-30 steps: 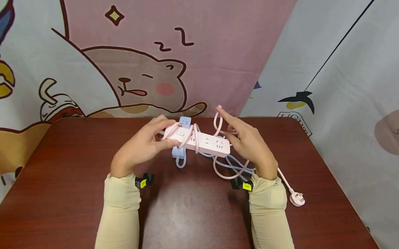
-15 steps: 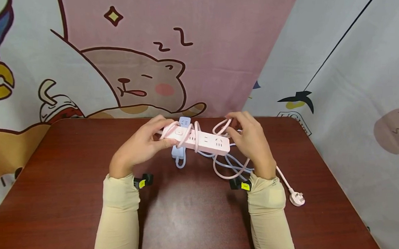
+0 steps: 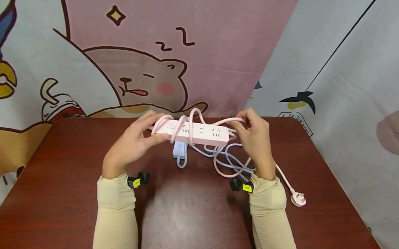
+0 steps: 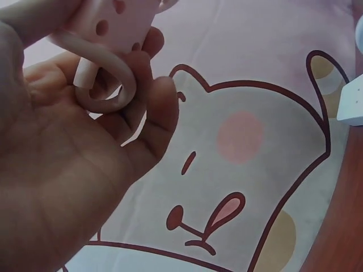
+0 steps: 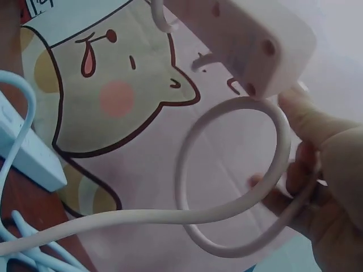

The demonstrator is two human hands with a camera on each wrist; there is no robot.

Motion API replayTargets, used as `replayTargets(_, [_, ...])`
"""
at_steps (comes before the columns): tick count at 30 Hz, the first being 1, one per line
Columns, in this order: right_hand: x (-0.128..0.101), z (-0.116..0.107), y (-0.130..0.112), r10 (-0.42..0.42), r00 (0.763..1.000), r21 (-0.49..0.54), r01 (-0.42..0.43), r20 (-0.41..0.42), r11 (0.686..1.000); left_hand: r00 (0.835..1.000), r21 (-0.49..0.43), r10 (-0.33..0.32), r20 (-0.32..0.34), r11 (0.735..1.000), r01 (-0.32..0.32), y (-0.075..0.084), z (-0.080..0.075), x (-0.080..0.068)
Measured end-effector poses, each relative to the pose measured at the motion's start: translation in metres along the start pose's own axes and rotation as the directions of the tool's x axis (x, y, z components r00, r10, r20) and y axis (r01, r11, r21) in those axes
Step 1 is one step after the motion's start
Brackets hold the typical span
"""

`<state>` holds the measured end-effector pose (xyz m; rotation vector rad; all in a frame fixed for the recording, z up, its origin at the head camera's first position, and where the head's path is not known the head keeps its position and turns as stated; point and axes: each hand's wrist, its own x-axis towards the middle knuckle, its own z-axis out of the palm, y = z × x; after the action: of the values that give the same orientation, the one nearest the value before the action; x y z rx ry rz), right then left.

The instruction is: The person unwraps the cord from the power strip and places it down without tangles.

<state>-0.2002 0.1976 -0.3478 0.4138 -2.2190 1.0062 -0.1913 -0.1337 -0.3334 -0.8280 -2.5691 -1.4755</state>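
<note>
You sit at a dark red-brown desk [image 3: 71, 206]. Behind the desk hangs a big cloth [image 3: 142, 67] with a sleeping cartoon bear on a pink patch. To the right of the bear, the cloth turns pale, with a black line across it.

Your left hand [image 3: 133, 145] grips one end of a pink power strip [image 3: 194, 132], fingers curled around it. You hold the strip up in the air, above the far part of the desk. Your right hand [image 3: 254, 138] pinches the pink cord [image 3: 219, 121] at the other end of the strip. The cord loops over the strip a few times.

Under the strip, a blue power strip [image 3: 179, 150] lies on the desk with its blue cord [image 3: 233, 162] tangled beside it. The pink cord's white plug [image 3: 298, 199] lies on the desk, right of the strip and nearer to you.
</note>
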Motion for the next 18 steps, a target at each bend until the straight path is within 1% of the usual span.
replayTargets(2, [0.001, 0.000, -0.002, -0.016, 1.000, 0.057, 0.015, 0.010, 0.998, 0.999, 0.014, 0.029, -0.015, 0.999, -0.029, 0.000, -0.002, -0.001])
replayTargets(5, [0.000, -0.003, -0.005, -0.019, 0.996, 0.143, 0.007, 0.083, 0.990, 0.998, 0.030, 0.052, -0.034, 0.998, -0.051, -0.001, -0.003, -0.001])
replayTargets(7, [0.000, -0.005, -0.008, -0.010, 0.990, 0.203, -0.018, 0.138, 0.979, 0.998, 0.044, 0.045, -0.047, 0.998, -0.043, -0.003, -0.004, -0.002])
replayTargets(8, [-0.001, -0.007, -0.009, -0.007, 0.989, 0.226, -0.028, 0.151, 0.974, 0.998, 0.055, 0.037, -0.054, 0.998, -0.034, -0.004, -0.004, -0.002])
replayTargets(12, [-0.001, -0.013, -0.013, -0.025, 0.987, 0.301, -0.025, 0.161, 0.953, 0.995, 0.106, 0.001, -0.101, 0.994, 0.009, -0.009, -0.005, -0.002])
replayTargets(15, [-0.001, -0.015, -0.018, -0.054, 0.983, 0.322, -0.005, 0.173, 0.947, 0.991, 0.124, -0.013, -0.132, 0.992, 0.030, -0.011, -0.007, -0.002])
replayTargets(18, [-0.001, -0.016, -0.021, -0.064, 0.980, 0.332, -0.003, 0.191, 0.943, 0.990, 0.113, -0.015, -0.139, 0.993, 0.031, -0.012, -0.008, -0.002])
